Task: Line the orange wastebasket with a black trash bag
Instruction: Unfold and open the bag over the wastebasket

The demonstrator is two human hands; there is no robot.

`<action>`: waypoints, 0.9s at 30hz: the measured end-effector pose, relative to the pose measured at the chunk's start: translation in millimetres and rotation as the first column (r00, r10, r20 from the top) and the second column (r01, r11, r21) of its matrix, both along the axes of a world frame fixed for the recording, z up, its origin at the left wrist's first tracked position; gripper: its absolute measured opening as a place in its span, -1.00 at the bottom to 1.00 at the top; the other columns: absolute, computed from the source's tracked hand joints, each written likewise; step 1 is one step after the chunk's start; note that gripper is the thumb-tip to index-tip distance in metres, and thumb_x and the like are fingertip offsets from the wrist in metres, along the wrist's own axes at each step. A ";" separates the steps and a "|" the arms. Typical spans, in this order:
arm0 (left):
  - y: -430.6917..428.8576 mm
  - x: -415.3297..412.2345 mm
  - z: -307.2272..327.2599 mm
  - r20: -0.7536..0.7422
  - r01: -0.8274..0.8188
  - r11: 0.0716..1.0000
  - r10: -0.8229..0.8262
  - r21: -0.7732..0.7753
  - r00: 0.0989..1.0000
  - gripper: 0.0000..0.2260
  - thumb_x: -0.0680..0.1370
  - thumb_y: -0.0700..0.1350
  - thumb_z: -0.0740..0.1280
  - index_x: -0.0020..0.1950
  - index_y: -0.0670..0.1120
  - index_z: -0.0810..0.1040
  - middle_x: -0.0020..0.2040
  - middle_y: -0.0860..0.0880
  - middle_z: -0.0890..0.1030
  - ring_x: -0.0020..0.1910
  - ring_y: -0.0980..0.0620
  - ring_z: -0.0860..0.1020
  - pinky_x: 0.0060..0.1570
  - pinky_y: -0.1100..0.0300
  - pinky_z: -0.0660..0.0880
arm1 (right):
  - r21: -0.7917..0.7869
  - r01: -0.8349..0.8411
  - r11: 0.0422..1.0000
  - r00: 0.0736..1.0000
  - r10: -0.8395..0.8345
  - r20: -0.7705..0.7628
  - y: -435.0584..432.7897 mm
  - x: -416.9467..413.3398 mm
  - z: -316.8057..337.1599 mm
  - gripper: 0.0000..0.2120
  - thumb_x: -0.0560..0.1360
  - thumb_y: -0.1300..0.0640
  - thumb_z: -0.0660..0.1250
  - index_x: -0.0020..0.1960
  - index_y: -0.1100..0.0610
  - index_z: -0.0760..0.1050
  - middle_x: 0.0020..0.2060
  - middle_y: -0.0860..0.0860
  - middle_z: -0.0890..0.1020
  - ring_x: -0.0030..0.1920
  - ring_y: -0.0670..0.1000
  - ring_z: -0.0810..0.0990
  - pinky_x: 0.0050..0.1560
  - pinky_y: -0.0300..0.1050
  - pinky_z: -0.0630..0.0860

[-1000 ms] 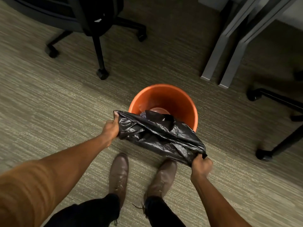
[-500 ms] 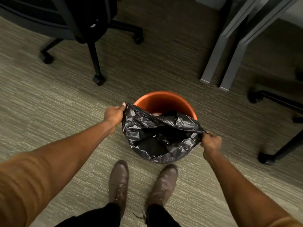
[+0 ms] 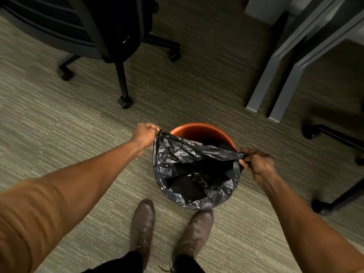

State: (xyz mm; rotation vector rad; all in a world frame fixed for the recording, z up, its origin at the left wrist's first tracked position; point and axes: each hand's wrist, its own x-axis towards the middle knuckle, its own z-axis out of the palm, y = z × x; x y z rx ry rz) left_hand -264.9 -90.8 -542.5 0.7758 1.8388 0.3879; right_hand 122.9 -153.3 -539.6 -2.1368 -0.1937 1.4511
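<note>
The round orange wastebasket, smooth-walled, is stood on striped low-pile carpet just ahead of two brown leather shoes. The crinkled, glossy black trash bag is draped over the near rim, its mouth stretched open; the far rim is left bare. One edge is gripped in the closed left hand; the opposite edge is pinched by the right hand.
</note>
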 end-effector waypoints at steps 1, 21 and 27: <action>0.8 -2.1 -1.0 0.015 -0.021 1.000 0.021 -0.015 1.000 -0.82 0.70 -0.25 0.33 -0.04 -0.05 0.65 -0.15 -0.03 0.63 -0.37 0.08 0.43 -0.55 0.26 0.33 | -0.001 0.019 1.000 1.000 -0.019 -0.020 0.9 0.8 -0.1 -0.65 0.50 0.55 0.27 -0.08 0.19 0.71 -0.10 0.07 0.75 -0.10 0.03 0.72 -0.38 -0.29 0.66; 9.1 -18.4 11.0 0.237 0.349 0.937 -0.336 -0.014 0.911 -0.72 0.37 -0.20 0.67 0.01 -0.14 0.69 -0.07 -0.07 0.75 -0.16 0.01 0.70 -0.22 0.23 0.63 | 0.115 -0.131 0.985 0.987 0.119 0.105 49.8 -10.0 -10.4 -0.90 0.62 0.25 0.42 -0.03 0.15 0.70 -0.19 -0.03 0.72 -0.22 -0.06 0.64 -0.49 -0.29 0.50; 13.2 -15.9 4.9 0.172 0.195 0.980 -0.197 0.033 0.965 -0.90 0.51 -0.16 0.59 -0.07 -0.10 0.70 -0.18 -0.02 0.72 -0.22 0.03 0.59 -0.24 0.17 0.57 | 0.068 -0.270 0.960 0.942 0.249 0.226 53.4 -16.3 -16.4 -0.71 0.64 -0.01 0.43 -0.18 0.13 0.67 -0.31 0.01 0.67 -0.34 -0.01 0.56 -0.31 -0.20 0.47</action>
